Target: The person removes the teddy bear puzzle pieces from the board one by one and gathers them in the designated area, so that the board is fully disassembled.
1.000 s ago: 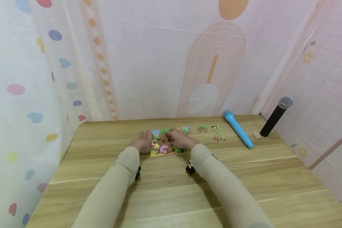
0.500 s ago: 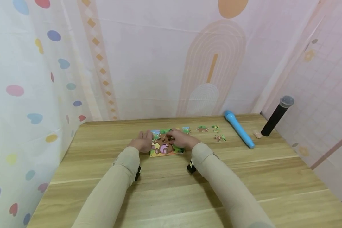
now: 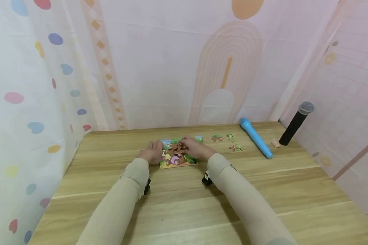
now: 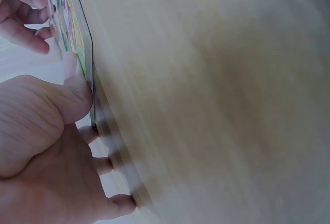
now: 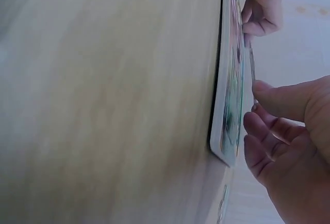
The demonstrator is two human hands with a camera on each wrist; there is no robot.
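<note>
A cartoon bear jigsaw board (image 3: 179, 164) lies flat near the table's far side. At its left edge is my left hand (image 3: 153, 153), thumb on top of the board and the other fingertips down along the side and on the tabletop. My right hand (image 3: 197, 149) comes over the board's right part and pinches a thin puzzle piece (image 5: 252, 64) between thumb and fingers. The right wrist view shows that piece edge-on, close over the picture. Brown bear parts fill the board's middle, partly covered by the right fingers.
Several loose puzzle pieces (image 3: 216, 138) lie right of the board. Farther right are a blue toy microphone (image 3: 256, 139), a small beige object (image 3: 275, 144) and a black microphone (image 3: 294, 126) standing upright. A patterned curtain (image 3: 159, 75) hangs behind the wooden table (image 3: 171, 211).
The piece in my right fingers has shifted slightly over the middle of the board. My left hand stays at the board's edge, and the head view has swung a little.
</note>
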